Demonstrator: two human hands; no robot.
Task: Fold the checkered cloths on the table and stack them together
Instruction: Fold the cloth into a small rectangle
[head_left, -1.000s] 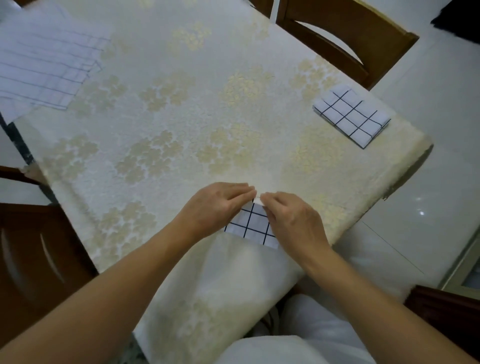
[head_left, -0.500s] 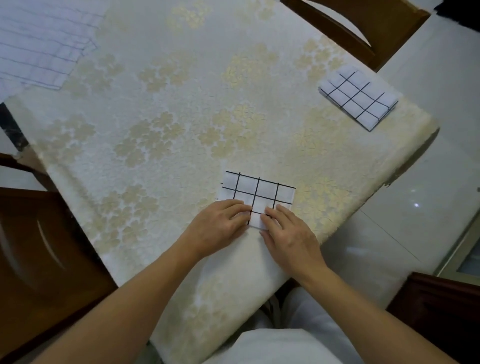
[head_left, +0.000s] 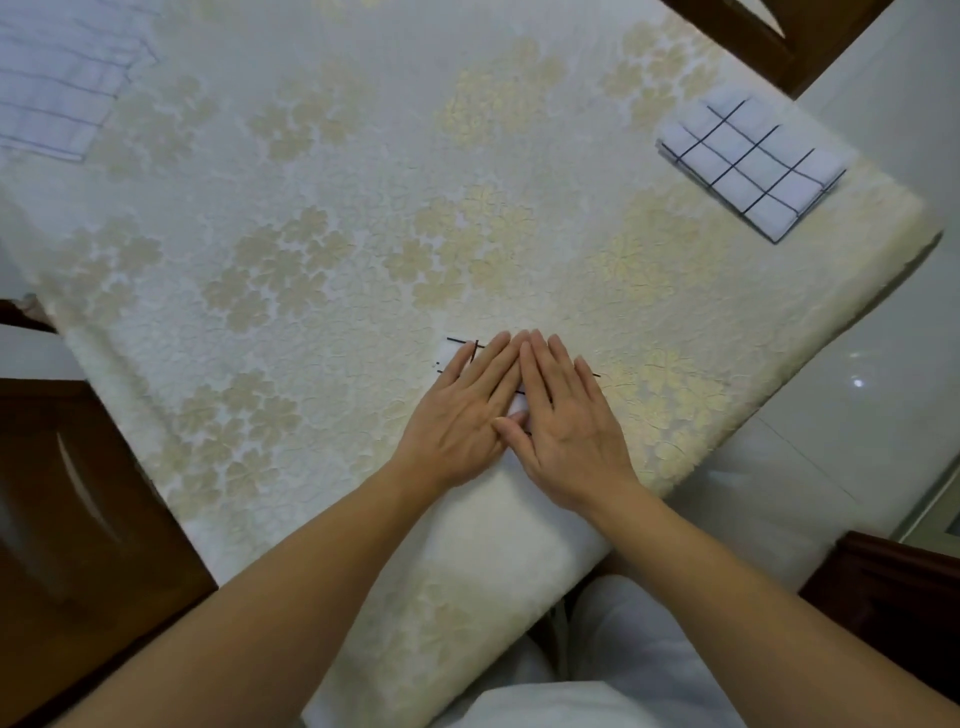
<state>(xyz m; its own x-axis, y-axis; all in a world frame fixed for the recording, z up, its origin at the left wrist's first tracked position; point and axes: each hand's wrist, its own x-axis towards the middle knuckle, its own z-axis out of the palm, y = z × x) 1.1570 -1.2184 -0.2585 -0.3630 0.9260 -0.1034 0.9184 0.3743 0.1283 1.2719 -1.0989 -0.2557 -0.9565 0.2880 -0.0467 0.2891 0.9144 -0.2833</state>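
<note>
Pressing down near the table's (head_left: 311, 260) near edge, we are laying both hands flat on a small cloth (head_left: 519, 405). Our left hand (head_left: 457, 415) and right hand (head_left: 566, 415) are lying side by side, fingers straight and together, gripping nothing. The inner fingertips are touching each other, and the right thumb is touching the left hand. The cloth is sitting directly under both palms, almost wholly covered. We are seeing only a corner with black grid lines past the left fingers, a sliver by the right fingers and a white patch between the hands. How many layers it is folded into, we are unable to tell.

We are counting three checkered cloths and two hands. The second cloth (head_left: 750, 166), folded into a neat rectangle, is lying well apart by the far right corner. The third cloth (head_left: 57, 88), spread out with paler lines, is lying at the far left, cut off by the frame. A chair (head_left: 800, 52) at the top right and a second chair (head_left: 78, 493) at the left are showing only in part.
</note>
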